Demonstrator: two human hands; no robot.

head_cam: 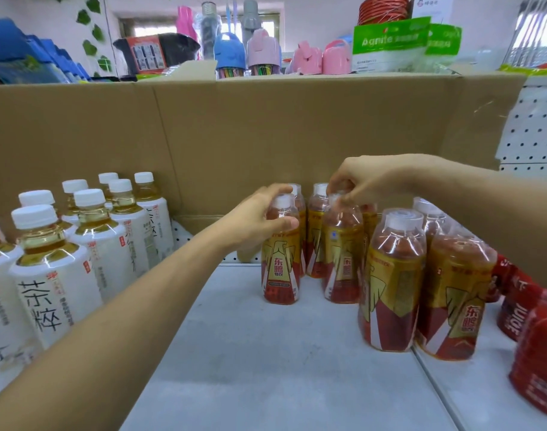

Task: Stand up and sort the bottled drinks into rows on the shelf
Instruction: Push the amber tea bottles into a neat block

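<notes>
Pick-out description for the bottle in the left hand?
On the grey shelf before the cardboard wall, find the red-and-gold bottles right of the white tea bottles. It is their leftmost bottle, the only one the left hand grips round its neck.

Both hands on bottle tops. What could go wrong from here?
Right hand pinches only the cap end of a middle bottle; it may slip or swing if lifted. Neighbouring bottles stand close around it; shifting it may topple one. Left hand grips the front-left bottle up high, so a push could tip it.

Cardboard backing (235, 129) w/ white pegboard (530, 132) rt, bright window (147, 28) behind.
</notes>
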